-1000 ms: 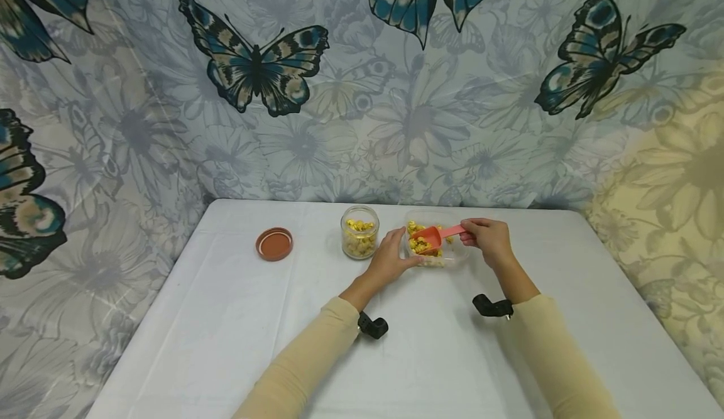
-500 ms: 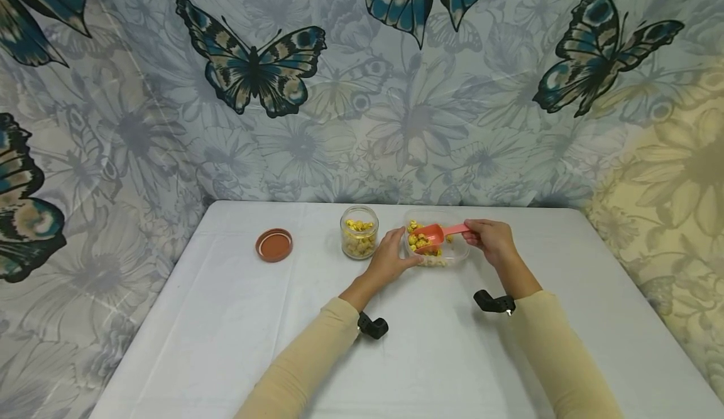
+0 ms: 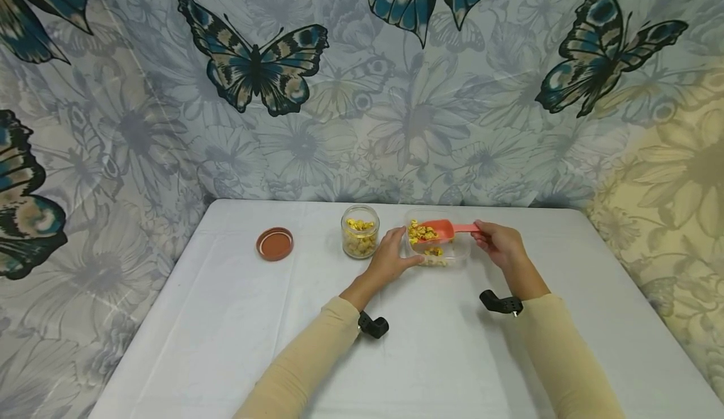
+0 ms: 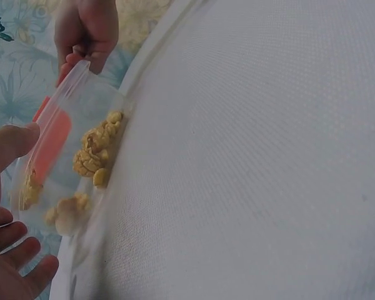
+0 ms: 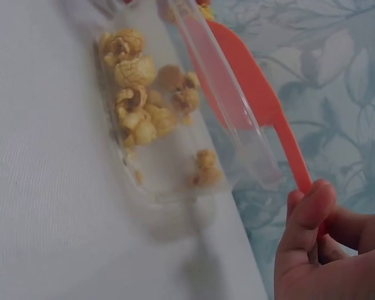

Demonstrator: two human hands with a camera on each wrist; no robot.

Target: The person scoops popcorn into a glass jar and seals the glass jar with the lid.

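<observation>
My right hand (image 3: 500, 246) pinches the handle of a coral-red scoop (image 3: 445, 230) between thumb and fingers. Yellow popcorn (image 3: 422, 232) fills the scoop's bowl, which overlaps a clear plastic container (image 4: 103, 94). Around the container's left end, my left hand (image 3: 390, 259) holds it, thumb (image 4: 12, 144) at the near rim and the other fingers spread beside the end wall. More popcorn (image 5: 134, 72) lies on the container's bottom, seen through its wall in the right wrist view. Just left of that hand stands an uncovered glass jar (image 3: 360, 249) partly filled with popcorn.
A brown round lid (image 3: 274, 244) lies on the white-covered table (image 3: 226, 331), left of the jar. Behind the table's far edge hangs a butterfly-patterned cloth (image 3: 339, 149). Each wrist carries a black camera mount.
My right hand has drawn back to the right with the scoop, whose bowl has levelled out and shows popcorn in it. My left hand, the jar and the lid have stayed put.
</observation>
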